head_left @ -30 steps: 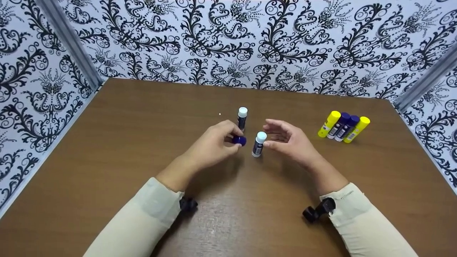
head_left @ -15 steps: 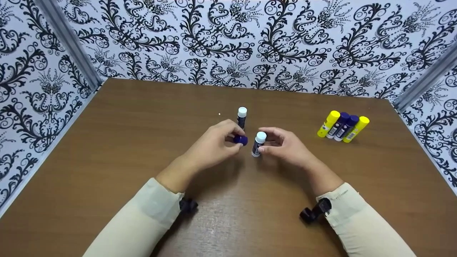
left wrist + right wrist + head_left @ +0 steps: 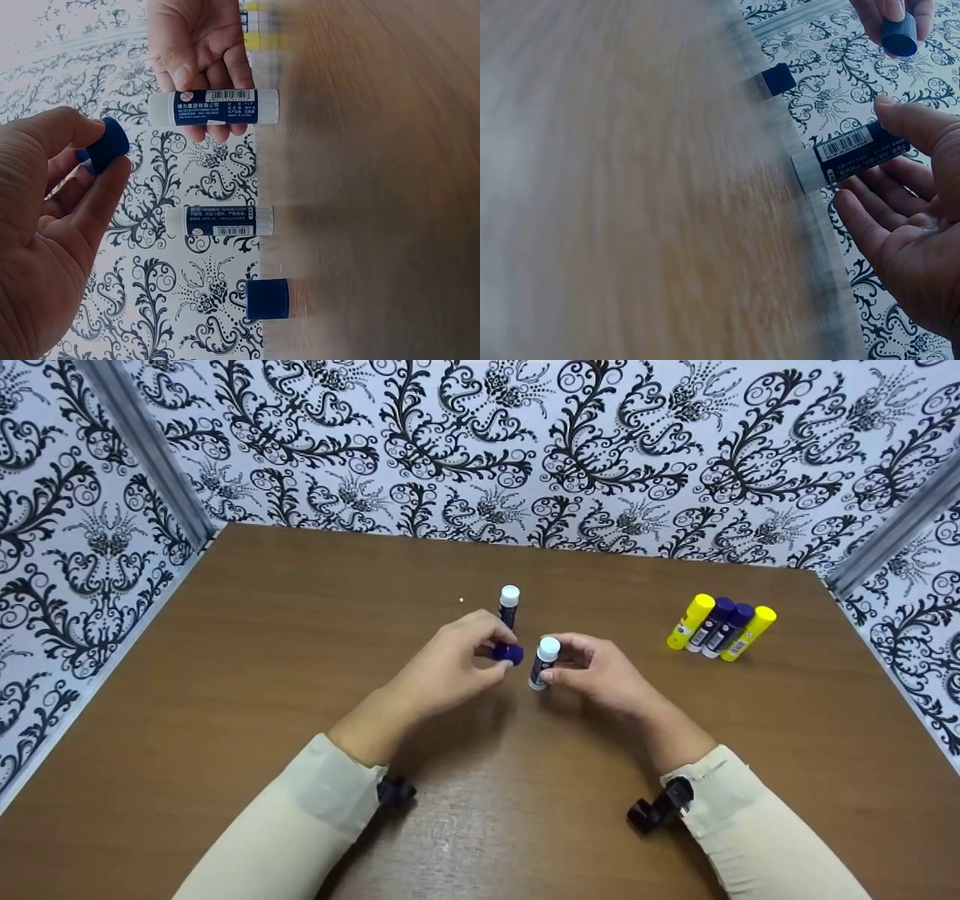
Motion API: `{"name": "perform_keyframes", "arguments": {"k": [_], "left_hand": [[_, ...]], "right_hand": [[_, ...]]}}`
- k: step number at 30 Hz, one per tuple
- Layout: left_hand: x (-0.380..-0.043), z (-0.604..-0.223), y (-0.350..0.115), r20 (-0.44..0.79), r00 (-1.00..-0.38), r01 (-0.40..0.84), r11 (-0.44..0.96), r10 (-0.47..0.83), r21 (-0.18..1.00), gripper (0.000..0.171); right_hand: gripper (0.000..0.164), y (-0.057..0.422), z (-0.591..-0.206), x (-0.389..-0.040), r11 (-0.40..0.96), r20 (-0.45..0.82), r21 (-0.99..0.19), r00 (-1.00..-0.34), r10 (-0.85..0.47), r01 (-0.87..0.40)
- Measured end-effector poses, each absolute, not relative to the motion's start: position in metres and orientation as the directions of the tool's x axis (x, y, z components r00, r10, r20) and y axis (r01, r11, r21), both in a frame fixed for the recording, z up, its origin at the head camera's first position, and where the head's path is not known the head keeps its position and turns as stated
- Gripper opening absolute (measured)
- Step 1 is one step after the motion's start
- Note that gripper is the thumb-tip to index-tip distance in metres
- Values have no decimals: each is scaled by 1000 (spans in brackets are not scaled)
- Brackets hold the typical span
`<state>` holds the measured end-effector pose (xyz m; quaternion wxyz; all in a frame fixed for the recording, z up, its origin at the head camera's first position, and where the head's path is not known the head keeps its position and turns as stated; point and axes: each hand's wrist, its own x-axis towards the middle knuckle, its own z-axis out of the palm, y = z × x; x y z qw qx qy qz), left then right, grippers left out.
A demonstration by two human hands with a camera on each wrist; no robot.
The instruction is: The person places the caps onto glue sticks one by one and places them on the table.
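My left hand (image 3: 450, 664) pinches a dark blue glue stick cap (image 3: 509, 653) between thumb and fingers, off the table. Just right of it an uncapped glue stick (image 3: 544, 661) stands upright on its base. My right hand (image 3: 611, 675) is around that stick's right side, thumb in front and relaxed fingers behind; no firm grip shows. Farther back stands a second uncapped glue stick (image 3: 509, 606), partly behind my left hand. A second blue cap (image 3: 268, 298) rests on the table in the left wrist view, hidden from the head view.
Two yellow glue sticks, one a yellow stick (image 3: 691, 622) at the row's left end, and two blue-capped ones (image 3: 729, 630) stand side by side at the right. A patterned wall (image 3: 480, 457) borders the brown table (image 3: 262, 660) at the back.
My right hand has moved left and in towards the nearer glue stick, its thumb now at the stick's side. The left hand's cap has shifted slightly right.
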<state>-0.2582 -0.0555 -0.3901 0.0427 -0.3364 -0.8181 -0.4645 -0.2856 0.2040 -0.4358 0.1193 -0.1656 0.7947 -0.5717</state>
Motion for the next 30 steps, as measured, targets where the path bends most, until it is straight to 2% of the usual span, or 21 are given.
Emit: {"name": "perform_keyframes", "arguments": {"k": [30], "left_hand": [[-255,-388,-54,389,-765,584,297,514,755,17]], "right_hand": [[41,203,-443,-287,326,-16,-938,-923,-385,-120]]}}
